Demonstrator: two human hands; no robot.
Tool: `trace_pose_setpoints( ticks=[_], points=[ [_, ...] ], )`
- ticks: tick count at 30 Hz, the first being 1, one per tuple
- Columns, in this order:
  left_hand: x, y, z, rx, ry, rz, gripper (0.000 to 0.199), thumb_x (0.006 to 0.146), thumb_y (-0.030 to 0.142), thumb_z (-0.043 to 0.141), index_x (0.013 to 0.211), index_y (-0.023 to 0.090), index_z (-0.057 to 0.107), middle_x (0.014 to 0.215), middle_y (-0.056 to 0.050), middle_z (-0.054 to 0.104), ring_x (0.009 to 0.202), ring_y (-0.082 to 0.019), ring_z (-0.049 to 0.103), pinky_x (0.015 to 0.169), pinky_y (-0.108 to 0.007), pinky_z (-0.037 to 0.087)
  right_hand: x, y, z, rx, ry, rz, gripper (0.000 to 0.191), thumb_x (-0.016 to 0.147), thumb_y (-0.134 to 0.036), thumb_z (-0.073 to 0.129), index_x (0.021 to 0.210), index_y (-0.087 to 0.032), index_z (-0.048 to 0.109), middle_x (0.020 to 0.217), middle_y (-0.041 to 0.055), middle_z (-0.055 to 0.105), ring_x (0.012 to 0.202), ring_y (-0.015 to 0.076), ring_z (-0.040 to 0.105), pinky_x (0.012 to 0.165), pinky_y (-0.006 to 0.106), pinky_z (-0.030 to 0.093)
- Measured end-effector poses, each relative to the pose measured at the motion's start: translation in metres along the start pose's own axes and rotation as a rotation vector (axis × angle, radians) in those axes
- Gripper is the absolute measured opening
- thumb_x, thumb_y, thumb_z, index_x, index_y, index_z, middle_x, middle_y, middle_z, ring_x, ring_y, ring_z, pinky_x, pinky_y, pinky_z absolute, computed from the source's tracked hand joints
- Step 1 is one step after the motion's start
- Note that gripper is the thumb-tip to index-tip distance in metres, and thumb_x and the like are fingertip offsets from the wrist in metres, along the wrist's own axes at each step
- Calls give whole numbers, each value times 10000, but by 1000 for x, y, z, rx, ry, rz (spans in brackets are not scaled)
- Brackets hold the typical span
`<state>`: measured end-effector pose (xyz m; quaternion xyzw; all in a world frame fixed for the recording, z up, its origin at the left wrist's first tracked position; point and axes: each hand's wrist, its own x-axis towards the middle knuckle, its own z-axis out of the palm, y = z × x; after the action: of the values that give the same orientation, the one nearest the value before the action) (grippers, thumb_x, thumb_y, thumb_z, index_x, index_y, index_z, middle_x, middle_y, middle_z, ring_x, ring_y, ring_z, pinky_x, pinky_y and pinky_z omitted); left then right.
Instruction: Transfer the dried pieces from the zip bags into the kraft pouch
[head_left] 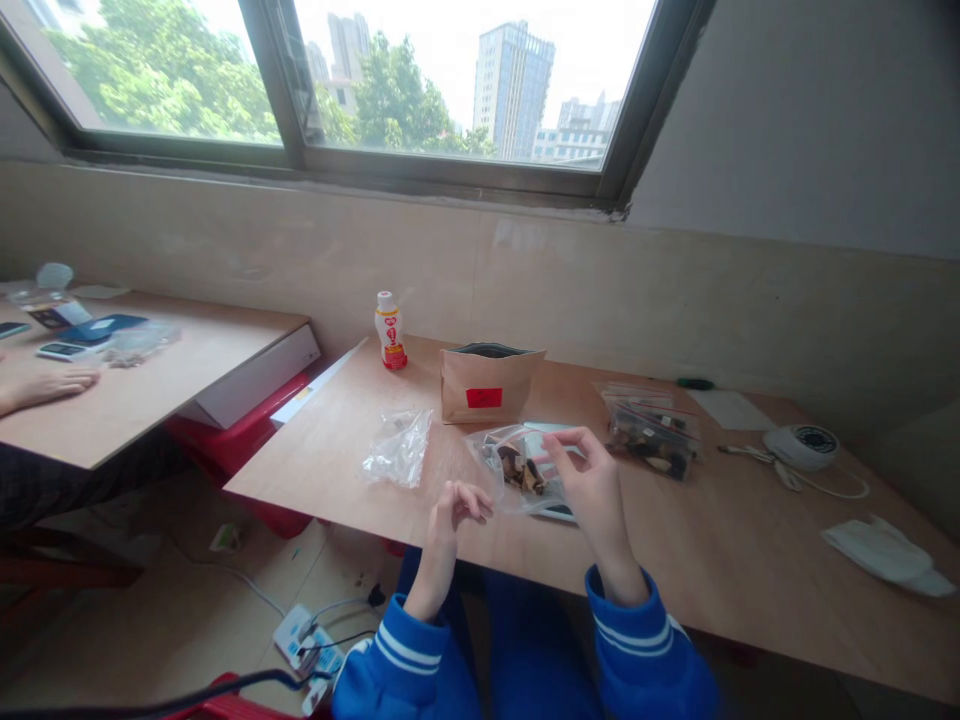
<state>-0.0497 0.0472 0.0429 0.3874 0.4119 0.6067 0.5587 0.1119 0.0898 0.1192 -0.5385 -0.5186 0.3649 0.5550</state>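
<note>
A clear zip bag [489,478] with dark and tan dried pieces [523,473] lies near the table's front edge, partly over a pale flat device [559,510]. My right hand [589,480] is above the bag's right side, thumb and forefinger pinched at its top edge. My left hand [457,510] is beside the bag's lower left, fingers loosely curled and apart, with nothing in them. Behind the bag stands an open brown paper pouch [491,385] with a red label. Crumpled clear plastic [399,447] lies to the left.
A white and red bottle [391,332] stands at the back left. Filled zip bags [652,435], a white dome camera [801,446] with a cable and a white cloth [888,553] lie to the right. Another person's hand [52,388] rests on the left table [187,345].
</note>
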Motion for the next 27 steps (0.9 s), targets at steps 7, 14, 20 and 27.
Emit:
trace_pose_setpoints(
  ticks=[7, 14, 20, 27],
  points=[
    [20, -32, -11, -389, 9, -215, 391, 749, 315, 657, 1103, 168, 583, 1131, -116, 651, 1039, -262, 618, 883, -408, 503, 34, 1, 30, -211, -355, -46, 221, 789, -403, 636, 831, -186, 618, 765, 25, 666, 684, 188, 651, 612, 300, 505],
    [35, -32, -17, -431, -30, -205, 461, 654, 107, 682, 1106, 157, 604, 1142, -97, 660, 1091, -263, 603, 1009, -443, 443, 50, 6, 42, -372, -423, -463, 50, 826, -187, 553, 837, -195, 601, 854, 33, 612, 771, 167, 584, 711, 296, 477],
    [47, -41, -25, -292, -31, -224, 473, 711, 215, 736, 1163, 168, 602, 1211, -105, 635, 1153, -271, 573, 1048, -452, 413, 68, 23, 54, -421, -845, -433, 163, 818, -101, 545, 825, -182, 686, 907, 66, 677, 829, 189, 631, 777, 307, 479],
    [56, -53, -31, -145, 7, -220, 500, 662, 400, 782, 1060, 130, 645, 1152, -144, 656, 1081, -310, 615, 977, -482, 466, 77, 44, 65, -523, -1049, -499, 333, 647, -60, 703, 961, -159, 657, 1013, 74, 650, 952, 246, 594, 846, 344, 465]
  ],
)
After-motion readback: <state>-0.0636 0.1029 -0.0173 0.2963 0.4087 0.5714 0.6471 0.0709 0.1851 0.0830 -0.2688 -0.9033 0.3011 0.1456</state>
